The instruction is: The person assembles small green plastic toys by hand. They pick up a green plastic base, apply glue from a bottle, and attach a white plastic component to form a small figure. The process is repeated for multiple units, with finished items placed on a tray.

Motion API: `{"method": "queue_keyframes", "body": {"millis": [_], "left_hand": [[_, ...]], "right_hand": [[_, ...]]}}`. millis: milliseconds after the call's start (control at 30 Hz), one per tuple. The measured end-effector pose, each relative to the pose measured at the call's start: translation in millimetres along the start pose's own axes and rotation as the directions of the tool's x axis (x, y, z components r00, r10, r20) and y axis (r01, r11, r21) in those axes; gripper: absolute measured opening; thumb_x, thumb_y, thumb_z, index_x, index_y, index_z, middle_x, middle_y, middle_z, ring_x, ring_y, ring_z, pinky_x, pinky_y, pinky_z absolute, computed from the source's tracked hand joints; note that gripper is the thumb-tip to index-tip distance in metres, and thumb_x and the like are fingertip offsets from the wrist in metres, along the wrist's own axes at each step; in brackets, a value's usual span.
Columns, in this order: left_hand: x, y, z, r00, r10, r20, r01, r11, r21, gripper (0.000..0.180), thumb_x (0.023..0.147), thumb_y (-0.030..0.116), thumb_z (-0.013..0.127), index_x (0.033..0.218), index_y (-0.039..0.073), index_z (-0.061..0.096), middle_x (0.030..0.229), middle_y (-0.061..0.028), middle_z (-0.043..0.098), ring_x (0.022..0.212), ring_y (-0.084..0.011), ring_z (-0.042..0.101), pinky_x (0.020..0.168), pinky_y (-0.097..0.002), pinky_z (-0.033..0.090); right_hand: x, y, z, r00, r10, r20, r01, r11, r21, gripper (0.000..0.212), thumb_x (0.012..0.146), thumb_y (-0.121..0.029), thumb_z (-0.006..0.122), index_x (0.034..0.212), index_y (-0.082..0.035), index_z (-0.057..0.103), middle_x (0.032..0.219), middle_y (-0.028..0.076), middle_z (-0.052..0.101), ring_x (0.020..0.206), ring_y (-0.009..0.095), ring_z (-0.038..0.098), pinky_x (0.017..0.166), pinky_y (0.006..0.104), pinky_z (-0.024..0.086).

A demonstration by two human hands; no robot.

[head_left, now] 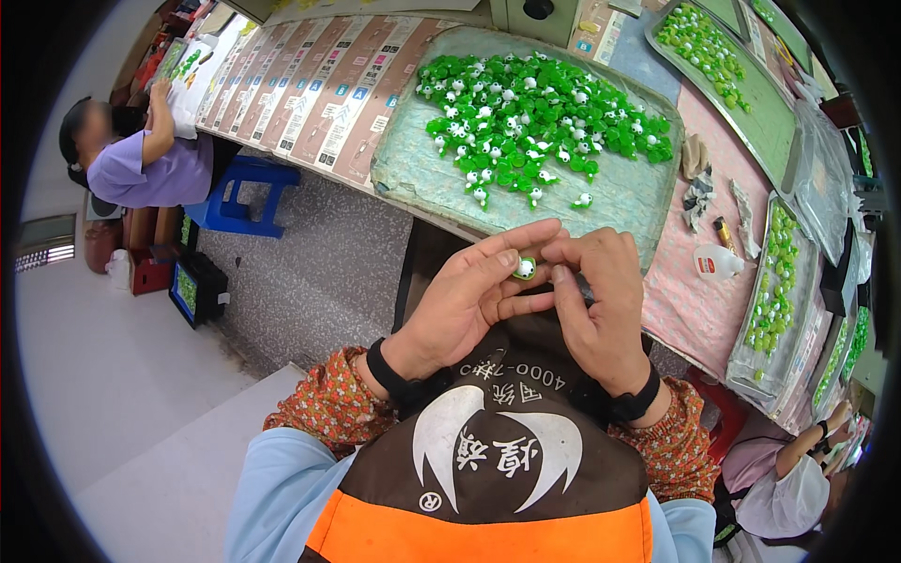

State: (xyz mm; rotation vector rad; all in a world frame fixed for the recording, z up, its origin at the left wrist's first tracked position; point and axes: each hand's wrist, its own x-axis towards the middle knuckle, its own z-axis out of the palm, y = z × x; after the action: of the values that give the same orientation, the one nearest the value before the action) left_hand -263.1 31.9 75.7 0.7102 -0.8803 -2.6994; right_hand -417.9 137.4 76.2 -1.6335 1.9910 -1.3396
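Observation:
A small green toy figure with a white, dark-spotted head (525,269) rests at the fingers of my left hand (469,296). That hand is turned palm up, its thumb and index finger beside the figure and the other fingers partly stretched. My right hand (601,305) is close against it, thumb and index finger pinched together just right of the figure. Whatever is between those right fingertips is too small to make out. Beyond both hands, a pile of similar green-and-white figures (535,108) lies on a large lined tray (404,169), with a few figures nearer its front edge.
To the right, a white bottle (718,262), a small yellow tube (724,233) and crumpled cloths (697,199) lie on a pink cover. Trays of green pieces (771,281) stand farther right. A co-worker (150,159) is at the far left by a blue stool (246,195); another person (784,483) is lower right.

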Motion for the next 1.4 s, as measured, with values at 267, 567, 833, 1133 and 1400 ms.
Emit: {"method": "queue_keyframes", "body": {"millis": [267, 567, 833, 1133, 1400], "left_hand": [[0, -1, 1, 1.000, 0.020, -0.004, -0.020, 0.999, 0.034, 0.053, 0.108, 0.023, 0.045, 0.154, -0.001, 0.036, 0.146, -0.0121, 0.053, 0.128, -0.0203, 0.059, 0.105, -0.0359, 0.052], [-1, 0, 3, 0.999, 0.014, -0.029, -0.012, 0.996, 0.088, 0.049, 0.107, 0.019, 0.044, 0.152, -0.002, 0.040, 0.144, -0.0117, 0.055, 0.127, -0.0171, 0.059, 0.105, -0.0355, 0.052], [0, -2, 2, 0.998, 0.041, -0.050, -0.037, 0.996, 0.078, 0.049, 0.108, 0.021, 0.044, 0.152, -0.002, 0.040, 0.146, -0.0119, 0.053, 0.127, -0.0166, 0.058, 0.106, -0.0345, 0.052], [-4, -1, 0, 1.000, 0.000, 0.009, 0.000, 0.998, 0.062, 0.046, 0.109, 0.019, 0.043, 0.152, 0.002, 0.043, 0.137, -0.0077, 0.058, 0.119, -0.0132, 0.062, 0.102, -0.0300, 0.053], [-3, -2, 4, 0.996, 0.061, -0.059, -0.036, 0.934, 0.356, 0.043, 0.108, 0.008, 0.042, 0.152, 0.005, 0.045, 0.137, -0.0083, 0.059, 0.119, -0.0138, 0.061, 0.099, -0.0298, 0.054]], "right_hand": [[1, -4, 1, 1.000, 0.004, 0.018, -0.005, 1.000, 0.023, 0.016, 0.081, 0.000, 0.066, 0.097, -0.003, 0.064, 0.087, 0.011, 0.056, 0.081, 0.030, 0.050, 0.070, 0.0410, 0.040], [-3, 4, 5, 0.996, 0.071, 0.045, -0.073, 0.997, 0.036, 0.010, 0.084, -0.006, 0.070, 0.092, -0.005, 0.064, 0.087, 0.008, 0.057, 0.083, 0.028, 0.051, 0.073, 0.0391, 0.040], [-3, -6, 1, 0.998, -0.021, 0.064, 0.018, 0.998, 0.056, 0.024, 0.078, 0.000, 0.073, 0.097, -0.007, 0.059, 0.088, 0.010, 0.056, 0.082, 0.032, 0.052, 0.070, 0.0418, 0.041], [-3, 2, 6, 0.997, -0.074, 0.020, 0.074, 0.997, -0.007, 0.029, 0.077, 0.002, 0.074, 0.100, -0.006, 0.058, 0.090, 0.010, 0.058, 0.079, 0.032, 0.053, 0.069, 0.0419, 0.043], [-6, -1, 6, 0.994, 0.110, -0.030, -0.103, 0.980, 0.171, 0.026, 0.079, 0.005, 0.070, 0.101, -0.003, 0.060, 0.089, 0.011, 0.061, 0.080, 0.031, 0.057, 0.070, 0.0409, 0.045]]}}
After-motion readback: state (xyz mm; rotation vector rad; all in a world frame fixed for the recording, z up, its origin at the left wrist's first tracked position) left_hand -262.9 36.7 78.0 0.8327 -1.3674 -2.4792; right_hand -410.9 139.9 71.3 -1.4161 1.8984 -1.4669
